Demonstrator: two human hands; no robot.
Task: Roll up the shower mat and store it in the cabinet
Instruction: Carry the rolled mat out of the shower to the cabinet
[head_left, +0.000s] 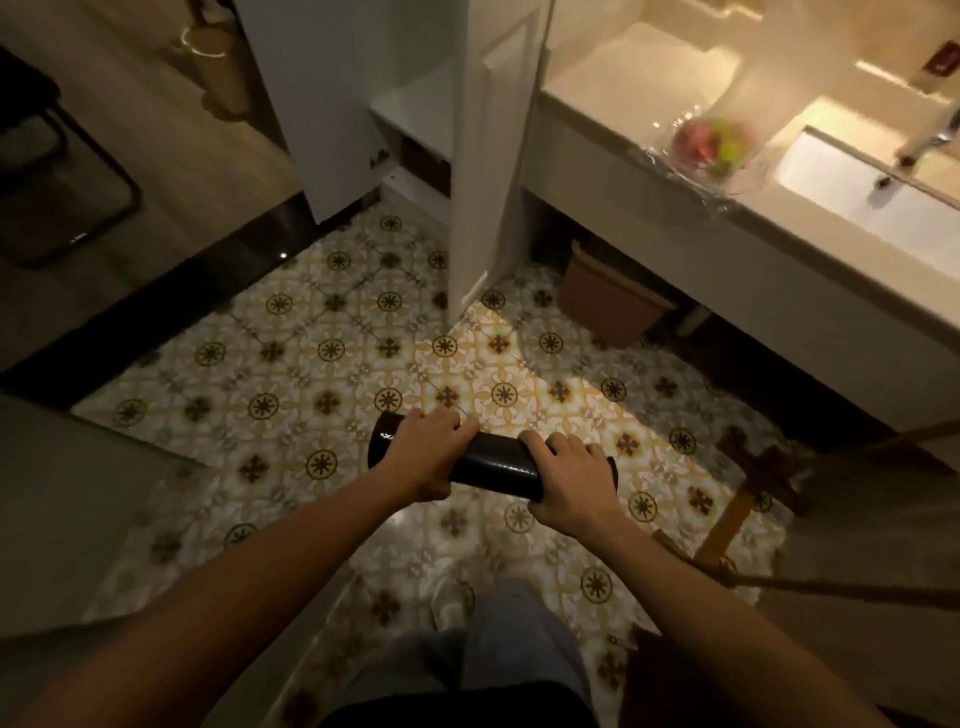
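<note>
Rolled mat (493, 460) held in both hands above the patterned tile floor (332, 332).

The mat is a tight, dark, glossy cylinder, held level — the left hand (423, 457) wraps one end, the right hand (566, 480) the other, both clenched around it. Ahead stands the white cabinet (410, 111), its flat door (491, 156) swung open. A smooth white counter (623, 104) with a rectangular sink (872, 208) lies to the right — no legible writing.
</note>
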